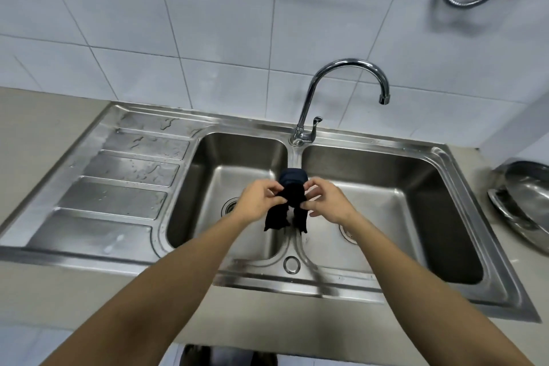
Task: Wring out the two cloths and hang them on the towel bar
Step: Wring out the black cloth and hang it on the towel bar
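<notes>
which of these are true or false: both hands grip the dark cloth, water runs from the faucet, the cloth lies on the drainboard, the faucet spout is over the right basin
1. Both hands grip the dark cloth: true. The left hand and right hand pinch the dark cloth.
2. Water runs from the faucet: false, no stream shows.
3. The cloth lies on the drainboard: false, it is held above the sink's divider.
4. The spout is over the right basin: true.

A dark, matt cloth is seen, soft and creased. The double sink is made of brushed stainless steel, with wet ribs on its drainboard. The tap is polished chrome. Glossy white tiles and a matt beige worktop are shown.
</notes>
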